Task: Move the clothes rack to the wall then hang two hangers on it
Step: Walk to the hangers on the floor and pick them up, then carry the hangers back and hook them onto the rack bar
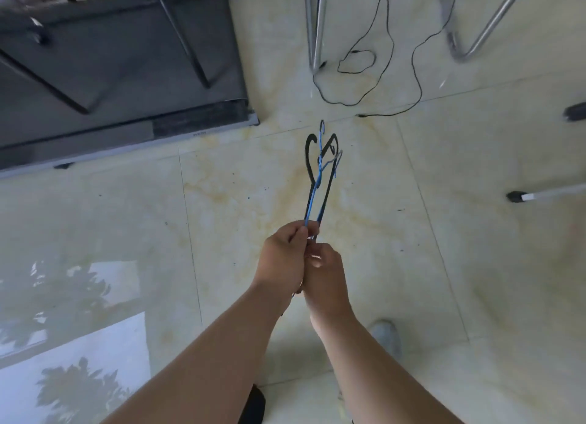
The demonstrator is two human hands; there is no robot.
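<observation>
A bunch of thin hangers [320, 179], black ones and a blue one, is held edge-on over the tiled floor with the hooks pointing away from me. My left hand [283, 258] grips their near ends from the left. My right hand [323, 277] is closed on the same ends from the right, pressed against the left hand. The clothes rack cannot be made out for certain; a white bar with a black foot [520, 197] lies at the right edge.
A dark folding cot with black legs [126, 62] fills the upper left. Chrome chair legs [314, 27] and a loose black cable [380, 74] lie ahead on the floor. My shoe [387, 338] is below the hands.
</observation>
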